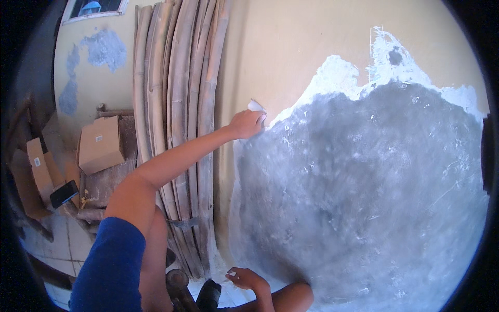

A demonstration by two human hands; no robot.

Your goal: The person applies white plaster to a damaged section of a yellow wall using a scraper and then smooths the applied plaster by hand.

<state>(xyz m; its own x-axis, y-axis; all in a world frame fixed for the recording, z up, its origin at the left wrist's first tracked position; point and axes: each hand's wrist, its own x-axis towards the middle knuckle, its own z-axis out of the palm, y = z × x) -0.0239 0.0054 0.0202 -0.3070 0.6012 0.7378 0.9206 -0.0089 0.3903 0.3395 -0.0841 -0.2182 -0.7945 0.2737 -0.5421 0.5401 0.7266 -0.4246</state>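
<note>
My left arm reaches up across the view to the wall. There my left hand (pixel 247 125) is closed, its fingers bent against the surface at the left end of the bare patch. A thin, curled off-white piece (pixel 255 106) sticks out above the fingers; whether it is loose paint or a sheet cannot be told. Cream paint (pixel 296 47) covers the upper wall, with a jagged white edge (pixel 332 75) above the grey patch (pixel 364 187). Low down, beside my bent knee (pixel 296 299), my right hand (pixel 248 278) pinches a small white piece (pixel 232 273).
Tall bamboo poles (pixel 182 78), strapped together low down, lean close to my left arm. Left of them, a cardboard box (pixel 100 144) rests on a wooden bench (pixel 106 184). Nearby are another opened carton (pixel 39 164) and a black phone (pixel 64 194). A dark object (pixel 209 295) stands near my right hand.
</note>
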